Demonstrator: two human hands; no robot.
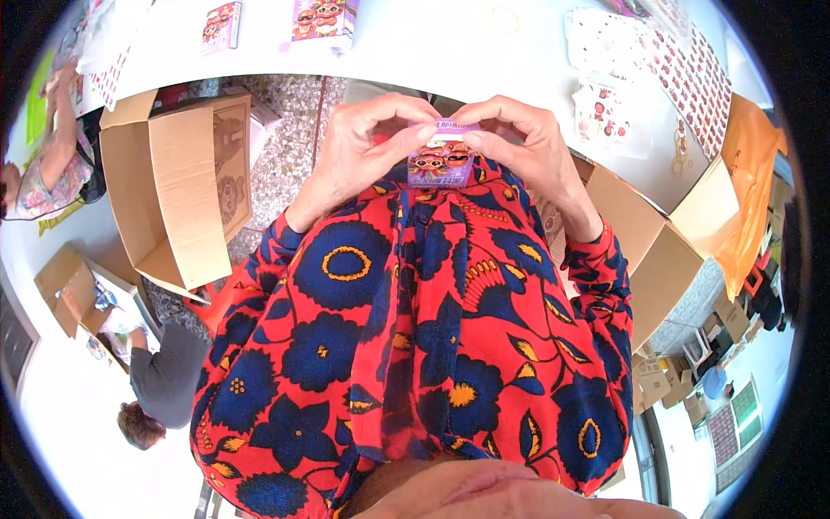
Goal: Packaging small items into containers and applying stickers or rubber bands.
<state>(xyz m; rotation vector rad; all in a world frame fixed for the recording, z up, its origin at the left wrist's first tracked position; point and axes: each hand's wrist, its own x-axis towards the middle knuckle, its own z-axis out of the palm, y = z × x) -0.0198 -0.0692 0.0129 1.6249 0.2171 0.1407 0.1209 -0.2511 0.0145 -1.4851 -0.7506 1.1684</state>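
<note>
A small purple box [441, 163] with cartoon figures printed on its front is held upright close to my chest. My left hand [367, 147] grips its left side and top, fingertips on the upper flap. My right hand [527, 143] pinches the top flap from the right. Both thumbs and forefingers meet over the box's top edge. My red and blue patterned sleeves fill the middle of the view below the hands.
A white table [450, 43] lies ahead with two more small printed boxes [322, 19] and sheets of stickers [683, 69]. An open cardboard carton [177, 190] stands to my left, another carton [661, 251] to my right. Other people [164, 381] work at the left.
</note>
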